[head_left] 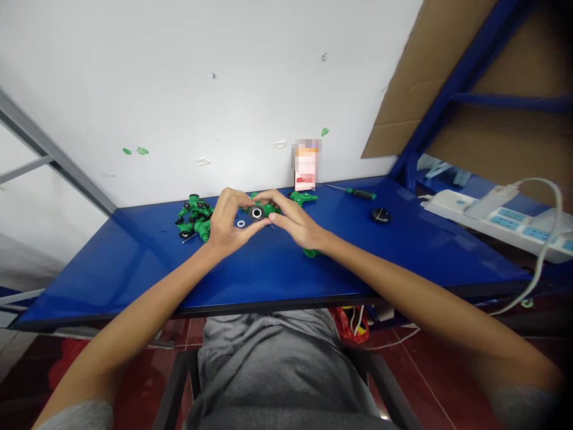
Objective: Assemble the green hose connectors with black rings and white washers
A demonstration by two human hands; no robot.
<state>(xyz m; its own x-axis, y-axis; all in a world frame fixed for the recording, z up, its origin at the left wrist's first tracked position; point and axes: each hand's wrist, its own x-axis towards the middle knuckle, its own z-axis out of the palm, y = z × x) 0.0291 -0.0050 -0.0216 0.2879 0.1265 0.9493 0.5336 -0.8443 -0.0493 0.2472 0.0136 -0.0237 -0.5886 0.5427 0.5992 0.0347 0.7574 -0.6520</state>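
Note:
Between both hands is a green plastic hose fitting with a black collar (256, 213), its round end and white inner ring facing me. My left hand (229, 222) grips the collar from the left, thumb beneath and fingers above. From the right, my right hand (293, 220) closes over the green body and hides much of it. A small white ring washer (241, 224) shows just beside my left thumb. Left of my left hand lies a pile of green and black fittings (196, 210). Another green fitting (303, 197) lies behind my right hand, and a green piece (310, 252) shows partly under my right wrist.
On the blue table (268, 278) lie a green-handled screwdriver (362, 193) and a round black object (381, 215) at the right. A box (306, 170) stands against the white wall. A white power strip (501, 221) with a cable sits beyond the right edge.

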